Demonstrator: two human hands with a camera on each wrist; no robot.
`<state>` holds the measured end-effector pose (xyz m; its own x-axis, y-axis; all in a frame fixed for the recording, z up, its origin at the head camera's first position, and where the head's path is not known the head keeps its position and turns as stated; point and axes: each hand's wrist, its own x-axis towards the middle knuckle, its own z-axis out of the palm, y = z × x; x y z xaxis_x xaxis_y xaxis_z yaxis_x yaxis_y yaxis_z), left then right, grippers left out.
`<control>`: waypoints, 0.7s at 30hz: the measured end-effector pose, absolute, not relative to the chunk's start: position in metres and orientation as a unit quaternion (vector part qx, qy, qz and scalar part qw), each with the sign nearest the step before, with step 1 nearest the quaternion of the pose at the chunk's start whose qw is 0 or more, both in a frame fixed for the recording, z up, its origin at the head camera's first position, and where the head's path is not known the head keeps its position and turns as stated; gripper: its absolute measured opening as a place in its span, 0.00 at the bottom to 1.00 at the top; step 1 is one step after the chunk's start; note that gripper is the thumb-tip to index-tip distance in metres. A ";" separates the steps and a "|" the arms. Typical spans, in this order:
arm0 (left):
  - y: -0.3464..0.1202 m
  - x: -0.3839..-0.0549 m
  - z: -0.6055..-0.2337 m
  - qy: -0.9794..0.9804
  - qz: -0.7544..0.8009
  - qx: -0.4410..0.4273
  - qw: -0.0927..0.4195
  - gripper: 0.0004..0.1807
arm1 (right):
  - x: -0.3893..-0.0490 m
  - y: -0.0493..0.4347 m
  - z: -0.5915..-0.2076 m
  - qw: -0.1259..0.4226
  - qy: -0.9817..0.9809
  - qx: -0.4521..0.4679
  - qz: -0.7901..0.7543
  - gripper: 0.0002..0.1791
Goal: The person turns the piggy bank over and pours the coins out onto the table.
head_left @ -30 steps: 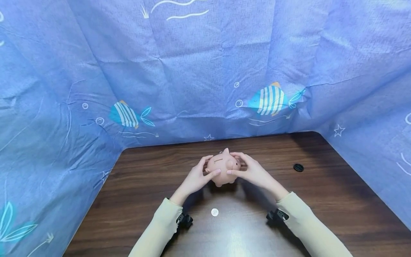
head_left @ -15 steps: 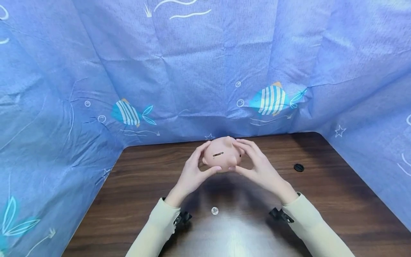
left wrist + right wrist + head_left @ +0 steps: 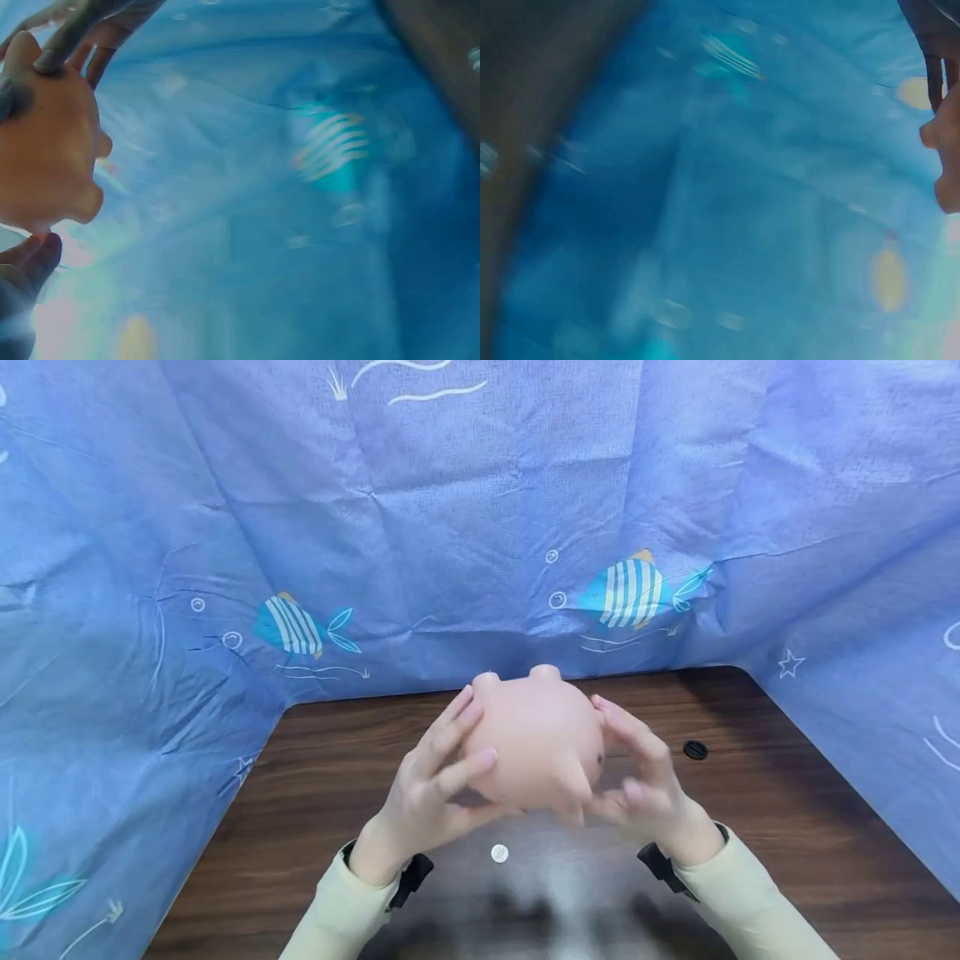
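Note:
A pink piggy bank [image 3: 528, 743] is held up off the table between both hands. It is turned over, so its stubby feet point up and away and an ear points down; the coin slot is hidden. My left hand [image 3: 423, 789] grips its left end, and my right hand [image 3: 656, 781] holds the snout end. Part of the piggy bank [image 3: 52, 150] fills the left side of the left wrist view; only a sliver of the piggy bank [image 3: 949, 161] shows at the right wrist view's edge. Below it on the table lies a small silvery coin [image 3: 499, 853].
A black round plug [image 3: 695, 750] lies on the right part of the dark wooden table [image 3: 322, 793]. Behind and at the sides hangs a blue curtain [image 3: 450, 527] with fish prints. Shadows fall on the table's front.
Both hands have lifted the piggy bank from the table, brought it closer and rolled it over, turning the slot out of sight. The coin and black plug have stayed put.

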<state>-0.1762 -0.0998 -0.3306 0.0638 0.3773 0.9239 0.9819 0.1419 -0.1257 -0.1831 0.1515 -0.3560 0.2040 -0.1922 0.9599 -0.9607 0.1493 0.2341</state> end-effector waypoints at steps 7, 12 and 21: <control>-0.098 -0.221 -0.396 -0.778 -0.560 -0.275 0.076 0.33 | -0.207 0.149 -0.402 0.146 -0.794 0.267 0.526 0.44; -0.097 -0.233 -0.426 -0.780 -0.595 -0.169 -0.100 0.30 | -0.216 0.144 -0.430 -0.001 -0.831 0.161 0.533 0.43; -0.097 -0.213 -0.399 -0.805 -0.480 -0.332 0.110 0.46 | -0.198 0.147 -0.403 0.176 -0.799 0.302 0.489 0.41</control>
